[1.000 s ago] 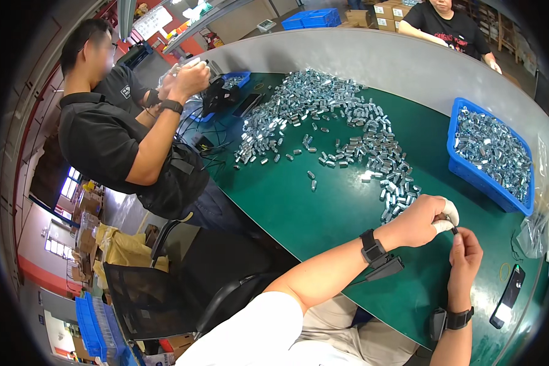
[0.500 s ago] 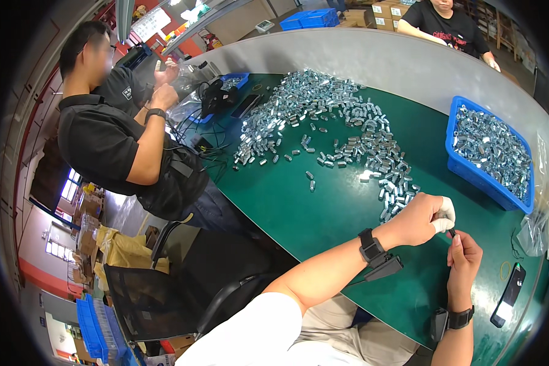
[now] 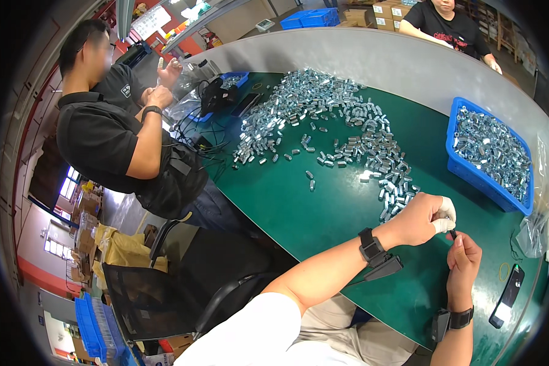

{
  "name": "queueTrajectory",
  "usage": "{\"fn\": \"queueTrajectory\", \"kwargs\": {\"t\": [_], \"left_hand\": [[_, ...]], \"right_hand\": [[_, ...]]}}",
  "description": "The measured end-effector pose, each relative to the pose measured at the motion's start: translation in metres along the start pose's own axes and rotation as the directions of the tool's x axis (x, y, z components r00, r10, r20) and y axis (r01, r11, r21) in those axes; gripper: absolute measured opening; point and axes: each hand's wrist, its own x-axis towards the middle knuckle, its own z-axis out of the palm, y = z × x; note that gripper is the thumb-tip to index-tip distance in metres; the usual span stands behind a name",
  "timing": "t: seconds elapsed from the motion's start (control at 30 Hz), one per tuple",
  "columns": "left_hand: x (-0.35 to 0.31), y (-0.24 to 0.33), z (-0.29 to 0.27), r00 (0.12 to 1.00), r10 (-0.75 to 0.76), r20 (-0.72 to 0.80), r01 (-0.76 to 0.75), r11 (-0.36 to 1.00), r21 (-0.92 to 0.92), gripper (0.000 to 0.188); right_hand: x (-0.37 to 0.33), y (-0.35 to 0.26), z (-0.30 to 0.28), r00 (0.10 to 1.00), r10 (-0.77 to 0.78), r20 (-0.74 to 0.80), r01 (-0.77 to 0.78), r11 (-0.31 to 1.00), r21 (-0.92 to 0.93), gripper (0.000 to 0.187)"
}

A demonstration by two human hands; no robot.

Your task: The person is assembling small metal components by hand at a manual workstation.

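Observation:
My left hand [image 3: 426, 216], with white wrapping on its fingertips, pinches a small dark part [image 3: 452, 232] above the green table [image 3: 323, 213]. My right hand [image 3: 463, 256] meets it from below and its fingertips touch the same part. Both wrists wear black bands. A wide heap of small silvery metal pieces [image 3: 323, 122] spreads across the table beyond my hands, its near edge just left of my left hand.
A blue bin [image 3: 491, 152] full of the metal pieces stands at the right. A black phone [image 3: 507, 296] lies near the table's right edge. A person in black [image 3: 122, 140] works at the left end, another person [image 3: 448, 24] at the far side. A black chair [image 3: 165, 293] stands below left.
My two hands have stayed together on the small part. The person at the left has lowered and shifted their raised hands.

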Motion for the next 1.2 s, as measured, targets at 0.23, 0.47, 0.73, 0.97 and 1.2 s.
{"fn": "queueTrajectory", "kwargs": {"t": [0.23, 0.47, 0.73, 0.97, 1.2], "left_hand": [[0.007, -0.005, 0.01, 0.998, 0.055, 0.017, -0.053, 0.995, -0.082, 0.005], [0.006, -0.003, 0.004, 0.998, -0.05, 0.025, 0.053, 0.989, -0.137, 0.012], [0.006, 0.0, 0.007, 0.996, -0.094, 0.012, 0.095, 0.993, -0.067, 0.016], [0.005, -0.007, 0.012, 0.995, -0.092, -0.039, 0.088, 0.992, -0.087, 0.01], [0.003, -0.005, 0.013, 0.991, -0.133, -0.027, 0.131, 0.988, -0.086, 0.005]], "right_hand": [[-0.005, -0.013, -0.006, 0.998, 0.056, 0.006, -0.056, 0.997, 0.055, 0.026], [0.004, -0.015, -0.002, 0.998, 0.07, 0.009, -0.07, 0.994, 0.081, 0.029], [0.0, -0.015, -0.008, 0.991, 0.118, 0.056, -0.127, 0.974, 0.189, 0.027], [0.001, -0.006, -0.007, 0.997, -0.072, 0.012, 0.072, 0.997, 0.024, 0.024], [-0.002, -0.009, -0.005, 0.996, -0.081, -0.021, 0.081, 0.997, -0.006, 0.021]]}}
